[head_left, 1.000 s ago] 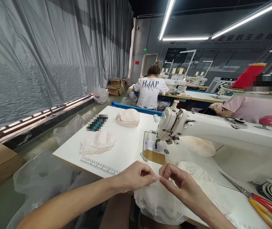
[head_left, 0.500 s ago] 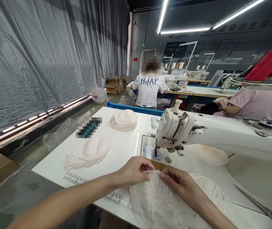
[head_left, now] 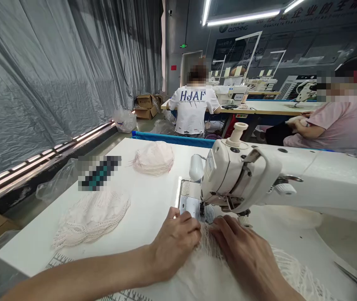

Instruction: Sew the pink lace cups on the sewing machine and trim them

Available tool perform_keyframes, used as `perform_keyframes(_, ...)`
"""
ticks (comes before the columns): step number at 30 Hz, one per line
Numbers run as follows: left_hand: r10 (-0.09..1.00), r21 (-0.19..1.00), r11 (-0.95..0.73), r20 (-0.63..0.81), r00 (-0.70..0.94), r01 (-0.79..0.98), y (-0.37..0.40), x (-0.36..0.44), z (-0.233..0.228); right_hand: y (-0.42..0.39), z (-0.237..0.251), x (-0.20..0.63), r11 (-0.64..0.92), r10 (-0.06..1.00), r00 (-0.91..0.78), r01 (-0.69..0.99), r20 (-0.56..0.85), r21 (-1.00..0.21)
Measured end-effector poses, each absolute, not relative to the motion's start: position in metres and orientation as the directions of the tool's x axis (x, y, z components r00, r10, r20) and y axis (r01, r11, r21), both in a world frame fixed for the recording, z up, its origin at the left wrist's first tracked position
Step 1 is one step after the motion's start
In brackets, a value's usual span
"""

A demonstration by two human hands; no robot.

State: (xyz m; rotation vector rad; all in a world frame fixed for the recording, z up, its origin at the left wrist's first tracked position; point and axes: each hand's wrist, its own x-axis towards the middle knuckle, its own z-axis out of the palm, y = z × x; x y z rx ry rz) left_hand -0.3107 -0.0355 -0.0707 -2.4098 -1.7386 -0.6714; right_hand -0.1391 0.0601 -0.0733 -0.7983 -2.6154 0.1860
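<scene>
A piece of white lace fabric (head_left: pixel 208 267) hangs from both hands and spreads over the table's front edge. My left hand (head_left: pixel 178 240) has its fingers curled shut on the fabric's upper left edge. Close beside it, my right hand (head_left: pixel 244 251) pinches the same edge from the right. Both sets of fingertips are just in front of the presser foot (head_left: pixel 202 210) of the white sewing machine (head_left: pixel 228 175). Whether the edge lies under the foot is hidden by the fingers. More white lace (head_left: pixel 300 271) lies to the right of my right hand.
Stacked lace pieces (head_left: pixel 95 217) and a smaller pale pink stack (head_left: pixel 155 158) lie on the white table (head_left: pixel 147 200). Scissors (head_left: pixel 355 276) rest at the right. Ahead sits a person in a white shirt (head_left: pixel 193 110); another in pink (head_left: pixel 338 121) sits at the right.
Both hands have moved forward with the fabric's edge, closer to the presser foot. My left fingers have curled further over the cloth. The head view has come nearer to the machine.
</scene>
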Motion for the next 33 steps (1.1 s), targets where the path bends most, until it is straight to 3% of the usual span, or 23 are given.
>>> perform_keyframes(3,0.873,0.116,-0.347,0.402,0.275,0.931,-0.035,-0.309,-0.068,0.054,-0.071,-0.135,0.922,0.346,-0.798,0.386,0.494,-0.022)
perform_keyframes(6,0.877,0.066,-0.346,0.377,0.298,0.936,-0.036,-0.307,-0.064,0.042,-0.068,-0.133,0.963,0.152,-0.853,0.243,0.500,0.121)
perform_keyframes(11,0.873,0.059,-0.360,0.374,0.314,0.931,-0.036,-0.306,-0.061,0.037,-0.074,-0.132,0.943,0.164,-0.869,0.277,0.467,0.183)
perform_keyframes(16,0.894,0.063,-0.318,0.351,0.277,0.946,-0.017,-0.315,-0.065,0.062,-0.077,-0.136,0.916,0.103,-0.856,0.280,0.507,0.286)
perform_keyframes(28,0.927,0.185,-0.228,0.341,0.155,0.956,0.022,-0.333,-0.072,0.087,-0.076,-0.138,0.929,0.200,-0.814,0.334,0.545,0.158)
perform_keyframes(33,0.884,0.177,-0.364,0.376,0.278,0.915,-0.006,-0.331,-0.060,0.069,-0.075,-0.131,0.973,0.035,-0.872,0.141,0.489,0.182)
